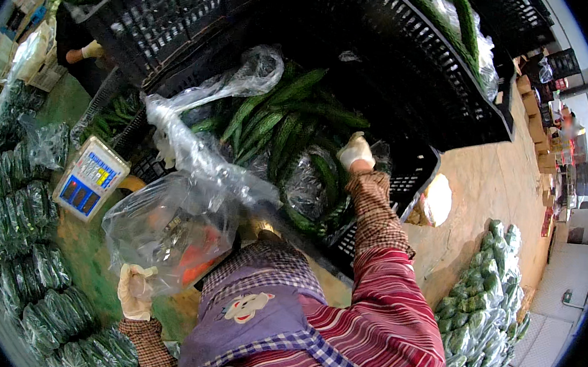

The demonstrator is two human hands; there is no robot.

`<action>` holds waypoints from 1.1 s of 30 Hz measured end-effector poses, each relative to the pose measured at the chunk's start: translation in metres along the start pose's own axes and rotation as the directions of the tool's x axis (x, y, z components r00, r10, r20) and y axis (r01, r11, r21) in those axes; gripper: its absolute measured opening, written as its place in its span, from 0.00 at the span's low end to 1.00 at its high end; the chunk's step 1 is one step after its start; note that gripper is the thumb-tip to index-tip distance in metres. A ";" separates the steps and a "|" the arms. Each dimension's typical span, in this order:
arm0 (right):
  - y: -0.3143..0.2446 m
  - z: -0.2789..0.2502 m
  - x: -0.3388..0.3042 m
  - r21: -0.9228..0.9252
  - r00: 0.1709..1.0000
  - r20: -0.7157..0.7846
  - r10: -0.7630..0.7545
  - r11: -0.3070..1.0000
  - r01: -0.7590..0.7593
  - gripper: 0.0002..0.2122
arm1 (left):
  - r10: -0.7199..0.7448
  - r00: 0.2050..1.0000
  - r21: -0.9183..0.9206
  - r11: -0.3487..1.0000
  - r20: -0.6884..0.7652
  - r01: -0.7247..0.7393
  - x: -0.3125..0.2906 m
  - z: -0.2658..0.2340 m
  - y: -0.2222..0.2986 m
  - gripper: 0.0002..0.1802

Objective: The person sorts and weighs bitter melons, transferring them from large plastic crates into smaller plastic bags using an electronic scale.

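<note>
Cucumbers (271,128), long, dark green and ridged, lie heaped in a black slatted plastic crate (410,172), just left of the right hand (357,152) and on toward the body below it. That hand, in a white glove, reaches down over the heap with its fingers partly curled; whether they are clamped on anything I cannot tell. Well to its left and closer to the body, the left hand (135,290), in a cream-white glove, has its fingers together on the lower edge of a large clear plastic bag (162,231), which spreads up and right from it. Bunched clear film (192,142) stretches between the two hands, across the crate's near left side. Beyond the left hand, slightly left, stands a white-cased weighing-scale display with a blue panel (90,178); farther left are stacked clear-wrapped bundles of dark green vegetables (25,214).
</note>
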State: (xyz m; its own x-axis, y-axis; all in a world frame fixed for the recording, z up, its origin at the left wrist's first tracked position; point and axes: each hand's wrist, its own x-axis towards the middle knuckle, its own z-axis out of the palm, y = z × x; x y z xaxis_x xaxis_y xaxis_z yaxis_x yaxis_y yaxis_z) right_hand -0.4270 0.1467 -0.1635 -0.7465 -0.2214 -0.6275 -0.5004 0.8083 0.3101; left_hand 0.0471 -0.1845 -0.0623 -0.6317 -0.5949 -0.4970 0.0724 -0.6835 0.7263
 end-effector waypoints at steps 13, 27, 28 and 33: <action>-0.013 0.001 0.020 0.458 0.896 -0.224 0.382 0.853 -0.249 0.36 | 0.043 0.999 0.186 0.982 -0.026 -0.038 -0.005 0.032 0.041 0.17; 0.013 -0.021 -0.029 0.633 0.533 -0.707 0.465 0.077 0.771 0.25 | 0.117 0.991 0.434 0.890 0.071 -0.136 -0.052 0.051 0.072 0.15; 0.025 -0.043 -0.048 0.452 0.447 -0.734 0.512 -0.124 0.884 0.23 | 0.190 0.973 0.372 0.901 0.127 -0.225 -0.052 0.051 0.067 0.15; 0.045 -0.139 -0.155 -0.034 0.406 -0.720 0.563 -0.612 0.790 0.28 | 0.211 0.939 0.067 0.969 0.271 -0.237 -0.041 0.058 0.052 0.23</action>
State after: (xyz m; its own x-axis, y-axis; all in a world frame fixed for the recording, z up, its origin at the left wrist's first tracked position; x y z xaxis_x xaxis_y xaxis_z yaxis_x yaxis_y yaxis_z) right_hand -0.3944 0.1416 0.0467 -0.9004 -0.0275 0.4343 -0.2981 -0.6882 -0.6615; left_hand 0.0317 -0.1710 0.0230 -0.7871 -0.5884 -0.1851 0.1680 -0.4933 0.8535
